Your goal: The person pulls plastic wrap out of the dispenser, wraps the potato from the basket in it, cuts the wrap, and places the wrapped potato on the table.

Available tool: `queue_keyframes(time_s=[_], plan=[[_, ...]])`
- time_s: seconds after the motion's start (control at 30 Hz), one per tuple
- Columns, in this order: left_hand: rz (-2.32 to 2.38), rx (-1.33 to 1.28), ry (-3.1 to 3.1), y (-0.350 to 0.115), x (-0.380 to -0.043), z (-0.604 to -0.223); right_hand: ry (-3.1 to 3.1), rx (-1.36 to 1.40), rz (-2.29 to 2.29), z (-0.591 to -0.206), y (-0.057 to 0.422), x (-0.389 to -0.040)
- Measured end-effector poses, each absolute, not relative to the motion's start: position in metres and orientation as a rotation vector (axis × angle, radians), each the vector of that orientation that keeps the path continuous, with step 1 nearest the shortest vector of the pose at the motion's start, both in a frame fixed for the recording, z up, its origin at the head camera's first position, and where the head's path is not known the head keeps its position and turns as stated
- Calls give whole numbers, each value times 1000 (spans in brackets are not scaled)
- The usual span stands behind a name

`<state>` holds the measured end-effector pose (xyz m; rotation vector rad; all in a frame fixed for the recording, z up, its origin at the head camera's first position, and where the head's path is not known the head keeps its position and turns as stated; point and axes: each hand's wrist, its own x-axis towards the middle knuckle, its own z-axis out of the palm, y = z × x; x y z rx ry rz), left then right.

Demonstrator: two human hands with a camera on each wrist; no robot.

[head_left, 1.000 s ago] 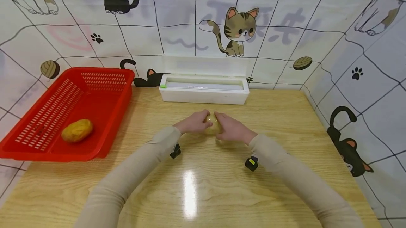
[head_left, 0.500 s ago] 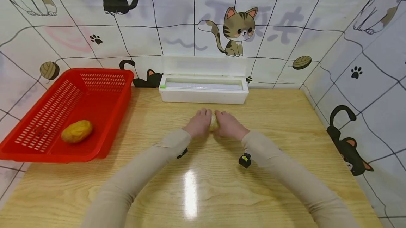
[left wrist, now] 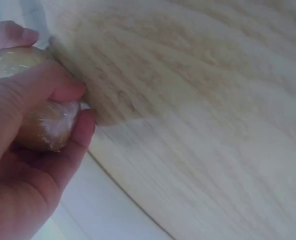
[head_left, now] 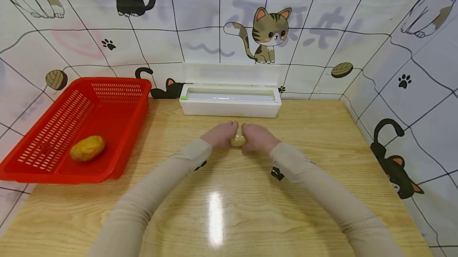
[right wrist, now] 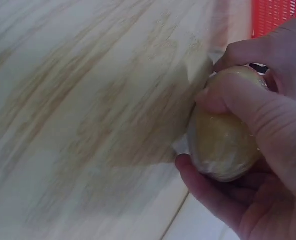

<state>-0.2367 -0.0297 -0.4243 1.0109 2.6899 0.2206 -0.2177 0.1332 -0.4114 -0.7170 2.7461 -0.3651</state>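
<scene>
The wrapped potato (head_left: 237,140) remains between both hands, near the middle of the tabletop's (head_left: 229,217) back edge. Compared with half a second ago, the left hand (head_left: 220,134) sits slightly farther left, exposing more of the potato's near end. Each grip is closed around it, the right hand's (head_left: 260,138) too, thumbs on top.

From the wrapped item (head_left: 237,140), the white box (head_left: 230,109) obstructs 12 o'clock, the red basket (head_left: 135,134) 9 o'clock, and the sleeves (head_left: 323,187) 4 and 8 o'clock. Free passage: bare table (head_left: 309,116) at 6 o'clock, between the sleeves, and 2 o'clock.
</scene>
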Motion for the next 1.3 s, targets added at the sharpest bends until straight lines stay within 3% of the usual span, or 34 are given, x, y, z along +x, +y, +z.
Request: queue_keyframes(time_s=[0.37,0.73,1.3], plan=[[295,999,2648,-35,-238,-418,2893,-773,-208,-423,127,-214],[397,1195,2583,-47,-247,-422,2924,-765,-202,-427,130,-212],[2,1382,2667,-48,-250,-414,2878,-754,-160,-421,126,-214]])
